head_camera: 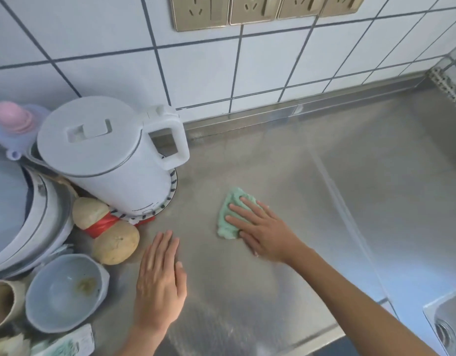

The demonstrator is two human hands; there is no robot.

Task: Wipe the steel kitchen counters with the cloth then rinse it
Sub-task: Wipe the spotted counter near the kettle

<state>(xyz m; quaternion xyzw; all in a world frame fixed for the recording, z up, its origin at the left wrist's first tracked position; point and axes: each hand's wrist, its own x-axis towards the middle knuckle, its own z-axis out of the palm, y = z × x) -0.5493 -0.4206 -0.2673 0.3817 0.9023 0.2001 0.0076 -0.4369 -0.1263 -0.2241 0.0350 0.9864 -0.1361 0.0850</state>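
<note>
Near the middle of the frame, slightly right, the right hand [261, 227] lies flat on a crumpled green cloth [230, 214], its fingers straight and spread, pressing the cloth onto the steel tabletop [311, 201]. Part of the cloth sticks out past the fingertips toward the upper left. The forearm runs down to the lower right corner.

Lower and left of that, the left hand [160, 281] lies flat with its fingers straight and together, holding nothing; whether the palm rests on the steel or hangs just over it, I cannot tell.

At left stands a white kettle [111, 155] on a plate with a dark-marked rim [168, 199], its handle turned toward the tiled wall [209, 78]. Just below the kettle lie two potatoes [114, 245] with a bit of red plastic [101, 224] between them. A pale bowl [65, 291] with a brownish smear inside sits at lower left, beside a large white round dish or lid [29, 227] at the left edge. A pink and lilac item [14, 124] shows in the upper left, blurred.

Along the top edge runs a row of gold-coloured wall sockets [247, 9]. A sink [445, 327] with its drain shows at the lower right corner.
</note>
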